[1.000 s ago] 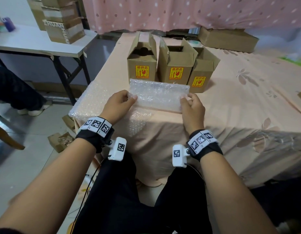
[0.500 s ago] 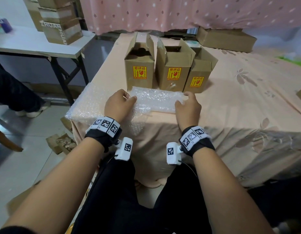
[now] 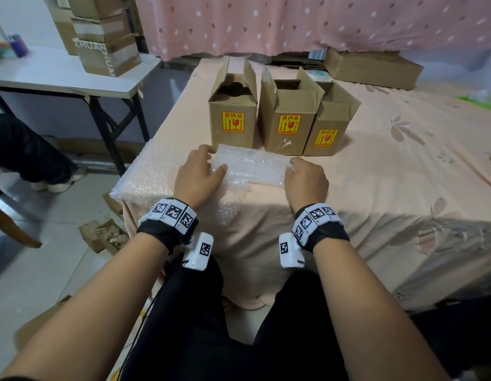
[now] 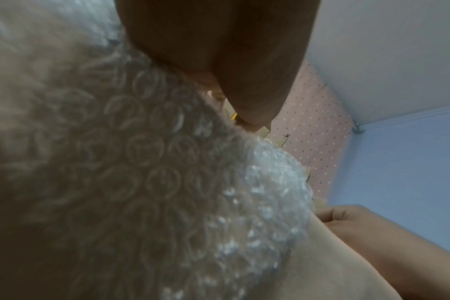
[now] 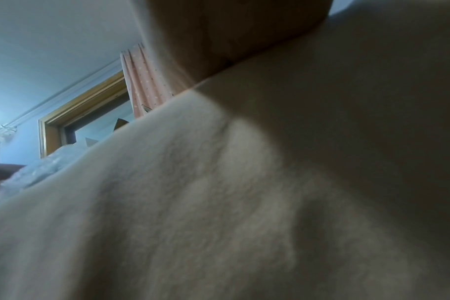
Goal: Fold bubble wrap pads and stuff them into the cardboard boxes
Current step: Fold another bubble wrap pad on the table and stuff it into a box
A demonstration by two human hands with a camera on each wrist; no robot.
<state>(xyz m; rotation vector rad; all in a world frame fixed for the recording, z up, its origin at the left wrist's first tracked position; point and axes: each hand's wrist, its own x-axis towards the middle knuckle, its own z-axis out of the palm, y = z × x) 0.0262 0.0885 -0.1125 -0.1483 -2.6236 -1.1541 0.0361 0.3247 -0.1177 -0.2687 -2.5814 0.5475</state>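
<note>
On bed: L hand [image 3: 199, 174] & R hand [image 3: 306, 178] press pad [image 3: 255, 167].

A pink dotted curtain [image 3: 307, 23] hangs behind a bed [image 3: 403, 166] spread with peach floral cloth. At left, a white folding table [image 3: 60, 78] stands on pale floor tiles [image 3: 32, 270]; walls read blue-white.

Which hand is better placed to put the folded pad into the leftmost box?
Left, probably. The left hand lies on the pad's left end, just in front of the leftmost box; the right hand sits farther over.
</note>
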